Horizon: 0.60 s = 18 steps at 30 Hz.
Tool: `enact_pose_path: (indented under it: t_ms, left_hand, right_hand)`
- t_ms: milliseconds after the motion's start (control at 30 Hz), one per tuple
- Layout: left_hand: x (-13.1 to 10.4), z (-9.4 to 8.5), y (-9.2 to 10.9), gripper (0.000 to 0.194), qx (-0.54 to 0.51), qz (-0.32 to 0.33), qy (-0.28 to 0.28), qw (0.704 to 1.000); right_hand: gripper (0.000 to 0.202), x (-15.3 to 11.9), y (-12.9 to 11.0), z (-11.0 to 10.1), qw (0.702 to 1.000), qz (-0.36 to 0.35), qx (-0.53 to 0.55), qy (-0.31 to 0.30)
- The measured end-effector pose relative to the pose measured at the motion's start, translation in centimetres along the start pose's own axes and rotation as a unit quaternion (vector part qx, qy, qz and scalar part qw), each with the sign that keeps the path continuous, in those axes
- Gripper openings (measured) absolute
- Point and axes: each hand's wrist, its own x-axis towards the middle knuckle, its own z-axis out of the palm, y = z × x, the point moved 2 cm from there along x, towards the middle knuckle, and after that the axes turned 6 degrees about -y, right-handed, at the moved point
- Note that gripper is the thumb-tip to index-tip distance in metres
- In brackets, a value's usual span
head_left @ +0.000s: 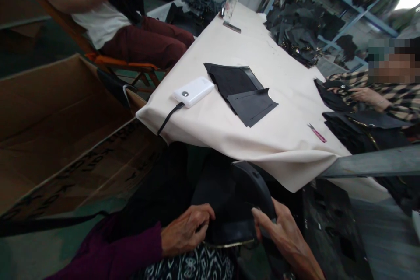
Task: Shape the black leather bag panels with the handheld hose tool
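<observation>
Over my lap lies a black leather-like bag piece (229, 203) with a gold zip (229, 244) along its near edge. My left hand (189, 229) has its fingers closed on the left side of this piece. On the other side my right hand (278, 227) grips its right edge, thumb on top and fingers behind. A curved black flap rises from the piece toward the table edge. Part of the piece's underside is hidden. Ahead on the table rest flat black panels (252, 107), apart from both hands.
A cream-covered table (288, 96) stands ahead, with a white power bank (193, 91), cable and pink thread snips (316, 133). An open cardboard box (65, 140) is at left. One person sits at left; another at right handles black pieces beside a stack (370, 127). A metal bar (374, 162) crosses right.
</observation>
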Motion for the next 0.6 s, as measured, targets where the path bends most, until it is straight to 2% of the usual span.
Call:
enact_pose_path:
  t_ms: [67,133,200,267,367,467,533,600]
  left_hand:
    - [0.5,-0.3,-0.3,0.010,0.009,-0.020,0.002,1.000]
    - [1.5,-0.6,-0.7,0.013,0.014,-0.080,-0.015,0.997]
    - [2.7,-0.6,-1.2,0.028,0.027,-0.155,-0.044,0.986]
    - [3.8,-0.2,-2.0,0.040,0.051,-0.201,-0.066,0.976]
    - [5.0,0.9,-3.4,0.034,0.093,-0.191,-0.053,0.976]
    - [4.8,1.3,-4.3,0.022,0.108,-0.154,0.000,0.982]
    - [4.0,0.4,-3.9,0.024,0.097,-0.136,0.053,0.985]
    - [3.1,-1.5,-2.9,0.029,0.086,-0.130,0.091,0.984]
  right_hand:
    - [0.029,-0.7,0.8,-0.2,1.000,0.015,0.003,0.011]
    - [0.031,-1.4,1.4,-0.3,0.999,0.037,0.016,0.016]
    - [0.033,-2.2,1.9,-0.5,0.998,0.058,0.027,0.029]
    - [0.035,-3.1,2.6,-0.8,0.996,0.074,0.025,0.052]
    - [0.038,-4.4,3.9,-1.2,0.991,0.100,0.015,0.085]
    - [0.040,-5.6,5.5,-1.4,0.987,0.127,0.020,0.097]
    - [0.042,-6.2,6.3,-1.4,0.984,0.138,0.017,0.114]
    - [0.044,-6.8,6.8,-1.4,0.981,0.146,0.014,0.126]
